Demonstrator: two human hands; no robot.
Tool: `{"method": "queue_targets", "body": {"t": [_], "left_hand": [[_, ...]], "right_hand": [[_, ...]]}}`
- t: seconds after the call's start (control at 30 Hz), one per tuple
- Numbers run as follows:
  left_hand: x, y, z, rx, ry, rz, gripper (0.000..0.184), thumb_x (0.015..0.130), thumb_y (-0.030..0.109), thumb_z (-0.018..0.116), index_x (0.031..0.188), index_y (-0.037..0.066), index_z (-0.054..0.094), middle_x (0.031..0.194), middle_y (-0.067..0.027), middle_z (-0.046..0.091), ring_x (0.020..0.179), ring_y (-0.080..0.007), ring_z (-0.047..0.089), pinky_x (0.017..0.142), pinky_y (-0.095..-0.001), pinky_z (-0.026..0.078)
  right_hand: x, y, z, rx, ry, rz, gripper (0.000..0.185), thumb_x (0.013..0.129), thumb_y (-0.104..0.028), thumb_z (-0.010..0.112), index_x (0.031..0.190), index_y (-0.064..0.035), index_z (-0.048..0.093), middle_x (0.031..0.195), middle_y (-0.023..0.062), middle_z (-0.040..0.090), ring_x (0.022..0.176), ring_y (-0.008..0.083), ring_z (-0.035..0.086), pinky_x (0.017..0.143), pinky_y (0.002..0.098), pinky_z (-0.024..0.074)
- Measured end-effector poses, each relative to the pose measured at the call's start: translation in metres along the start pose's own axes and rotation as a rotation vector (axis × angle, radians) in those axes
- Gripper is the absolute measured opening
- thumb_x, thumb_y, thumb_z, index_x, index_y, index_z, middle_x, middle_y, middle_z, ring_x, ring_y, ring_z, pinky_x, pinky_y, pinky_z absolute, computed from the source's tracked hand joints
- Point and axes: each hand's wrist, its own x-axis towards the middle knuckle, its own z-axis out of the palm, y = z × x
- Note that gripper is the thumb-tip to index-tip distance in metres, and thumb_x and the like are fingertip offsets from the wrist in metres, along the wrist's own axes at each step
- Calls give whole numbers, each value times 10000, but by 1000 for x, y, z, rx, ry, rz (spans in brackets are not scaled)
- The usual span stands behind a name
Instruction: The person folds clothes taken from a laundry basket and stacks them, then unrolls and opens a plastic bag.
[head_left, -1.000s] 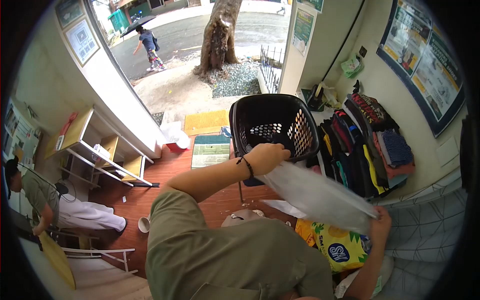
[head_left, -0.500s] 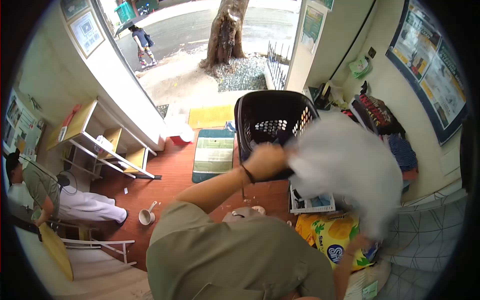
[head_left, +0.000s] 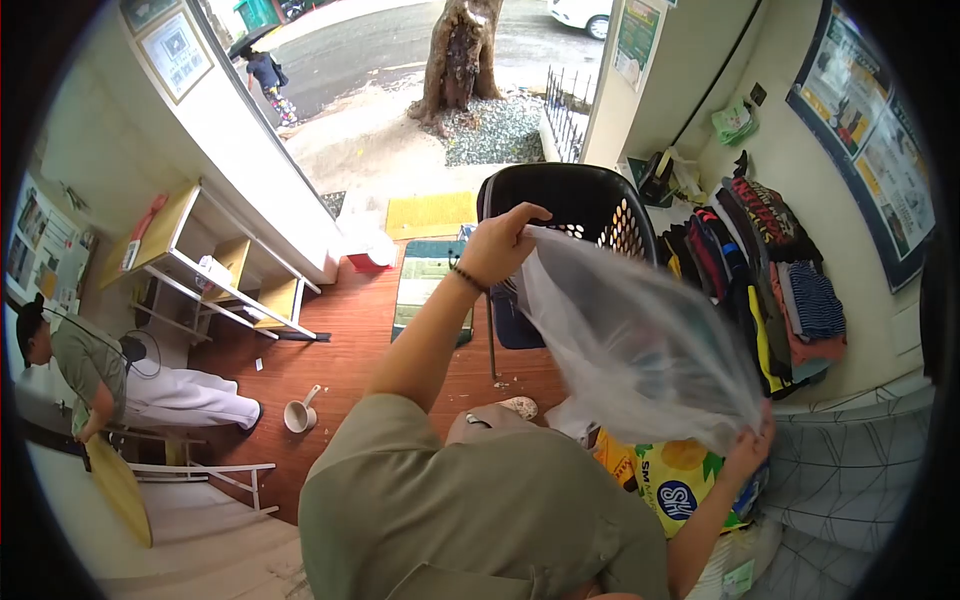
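Note:
A clear, thin plastic bag (head_left: 640,340) is stretched out between my two hands. My left hand (head_left: 500,245), with a dark beaded bracelet at the wrist, pinches its upper left edge in front of the black basket (head_left: 560,180). Down at the right, my right hand (head_left: 748,450) grips the bag's other end, above a yellow and green printed bag (head_left: 675,490). The plastic looks puffed out and partly see-through. Beyond it, to the right, folded clothes (head_left: 730,250) are stacked in rows.
A white-framed shelf (head_left: 230,265) stands at the left, near a co-worker (head_left: 90,370) in a green shirt. A white dipper (head_left: 300,412) lies on the wooden floor. Mats (head_left: 430,285) lead to the open doorway, with a tree (head_left: 462,60) and a passer-by (head_left: 268,85) outside.
The plastic bag swung up and out, then spread between my hands. My left hand has moved up and slightly left. The passer-by has moved left, and a white car has appeared outside.

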Motion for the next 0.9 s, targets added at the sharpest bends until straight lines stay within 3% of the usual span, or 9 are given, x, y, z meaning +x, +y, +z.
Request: {"method": "queue_targets", "body": {"t": [0.13,0.27,0.33,0.43,0.5,0.6,0.73,0.8,0.9], "left_hand": [[-97,-3,46,547,-49,403,299,825,95,589,1118,136,629,665,-118,581,647,-293,617,586,-424,491],[-277,-208,137,280,-1441,-97,442,892,257,557,1333,220,545,1274,-119,608,1197,-295,556,1000,-495,415],[-266,-179,105,184,-1213,-470,361,868,169,571,1219,170,655,1282,-110,609,1211,-301,545,1029,-409,412],[-206,-141,95,415,-1388,-104,319,898,187,492,1154,192,683,1180,-133,656,1102,-285,617,971,-418,458],[-151,-104,88,427,-1026,-150,295,896,208,468,1089,155,684,1011,-158,689,917,-313,673,799,-435,524],[-89,-2,33,-158,-48,47,316,866,10,483,1138,65,634,1012,-187,680,848,-333,675,735,-409,534],[-143,1,32,-53,215,189,308,869,38,500,1149,28,630,952,-204,680,749,-322,663,686,-394,537],[-187,-17,67,658,-911,-170,379,921,207,489,1281,113,561,1139,-223,629,944,-352,651,827,-459,502],[-317,-171,85,513,-1876,-380,446,892,194,550,1332,129,532,1106,-155,682,931,-274,676,753,-431,539]], "right_hand": [[-61,0,34,-465,380,-325,391,891,-103,478,1273,-41,538,1167,164,603,953,287,599,762,371,484],[-177,217,-1,-1340,-1282,74,336,899,-203,492,1154,-4,585,1086,221,621,952,347,610,796,407,491],[-206,254,-36,-1283,-1089,139,346,903,-253,499,1094,14,608,1046,250,631,951,377,616,813,425,495],[-159,232,-44,-1147,-807,278,382,902,-329,525,1037,8,644,1005,261,651,960,406,626,840,436,498],[-96,127,-30,-853,-679,390,356,909,-325,542,1090,-37,646,1084,220,653,1026,384,618,894,429,477],[-56,19,-36,-511,-47,-47,372,959,-218,473,1271,-35,560,1247,168,598,1108,313,591,944,403,455],[-85,-11,-36,-309,581,-441,395,924,-237,490,1257,-42,575,1249,177,590,1137,322,573,947,418,450],[-136,87,-18,-762,66,-159,398,891,-261,525,1220,-50,602,1210,195,605,1117,347,581,933,428,459],[-225,188,-37,-1092,-1179,109,405,841,-296,578,1165,-62,643,1151,223,629,1087,385,593,912,442,473]]}}
